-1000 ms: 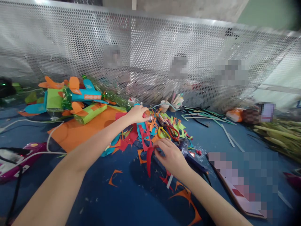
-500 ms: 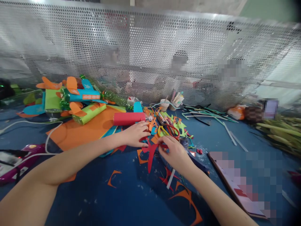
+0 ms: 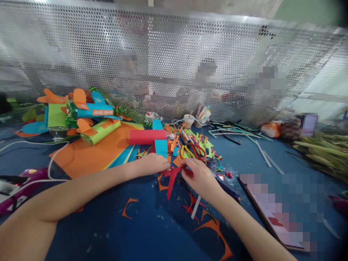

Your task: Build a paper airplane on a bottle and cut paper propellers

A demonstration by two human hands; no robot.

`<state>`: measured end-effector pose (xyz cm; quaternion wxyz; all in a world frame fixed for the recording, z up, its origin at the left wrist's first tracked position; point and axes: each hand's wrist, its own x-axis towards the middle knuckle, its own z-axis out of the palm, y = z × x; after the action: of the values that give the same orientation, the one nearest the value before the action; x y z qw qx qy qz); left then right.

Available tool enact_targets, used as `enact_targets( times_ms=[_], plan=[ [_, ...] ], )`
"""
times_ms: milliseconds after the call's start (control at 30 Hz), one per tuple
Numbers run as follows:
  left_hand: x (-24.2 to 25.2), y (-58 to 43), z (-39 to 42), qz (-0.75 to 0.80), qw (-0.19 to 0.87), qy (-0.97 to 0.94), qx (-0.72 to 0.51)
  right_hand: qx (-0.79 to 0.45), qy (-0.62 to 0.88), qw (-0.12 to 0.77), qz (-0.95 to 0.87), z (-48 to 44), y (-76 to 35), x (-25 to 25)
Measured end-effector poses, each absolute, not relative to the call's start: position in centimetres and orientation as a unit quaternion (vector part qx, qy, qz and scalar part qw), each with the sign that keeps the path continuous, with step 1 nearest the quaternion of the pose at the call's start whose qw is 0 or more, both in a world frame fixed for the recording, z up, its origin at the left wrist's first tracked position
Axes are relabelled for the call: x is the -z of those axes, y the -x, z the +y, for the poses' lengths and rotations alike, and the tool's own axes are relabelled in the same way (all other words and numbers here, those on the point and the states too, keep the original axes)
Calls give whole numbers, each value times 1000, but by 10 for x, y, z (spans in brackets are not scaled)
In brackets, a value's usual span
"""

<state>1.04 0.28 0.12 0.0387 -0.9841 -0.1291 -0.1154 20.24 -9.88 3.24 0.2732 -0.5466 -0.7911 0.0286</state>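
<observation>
Between my hands is a red paper cutout (image 3: 172, 185) with narrow pointed arms, one hanging toward the table. My right hand (image 3: 199, 178) pinches its right part between thumb and fingers. My left hand (image 3: 154, 164) has its fingers drawn together at the cutout's left side, gripping its edge; the fingertips are partly hidden. Just beyond the left hand lies a red paper-wrapped bottle (image 3: 143, 137) on its side, with a blue paper wing (image 3: 161, 148) on its near side. Scissors with yellow and red handles (image 3: 199, 152) rest beyond my right hand among paper scraps.
Bottle planes (image 3: 94, 110) covered in coloured paper and orange sheets (image 3: 81, 156) lie at left. Cups (image 3: 202, 119) of markers stand at the back before a perforated metal screen (image 3: 168, 65). A tablet-like panel (image 3: 274, 217) is at right; orange offcuts (image 3: 217, 228) lie in front.
My left hand has moved down and slightly left, away from the bottle, uncovering its near blue wing. Its spread fingers have closed at the red cutout. My right hand keeps its pinch.
</observation>
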Motion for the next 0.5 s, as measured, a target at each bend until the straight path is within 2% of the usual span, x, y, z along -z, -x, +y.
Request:
enact_targets(
  times_ms=[67, 167, 500],
  plan=[
    [-4, -18, 5, -214, -43, 965, 143, -26, 551, 268, -790, -99, -202, -33],
    [-18, -42, 18, -371, -188, 874, 251, -26, 561, 267, -783, -99, -203, -33],
    [-49, -128, 115, -531, -292, 726, 326, -41, 548, 253, -796, -98, -199, -28]
  ],
)
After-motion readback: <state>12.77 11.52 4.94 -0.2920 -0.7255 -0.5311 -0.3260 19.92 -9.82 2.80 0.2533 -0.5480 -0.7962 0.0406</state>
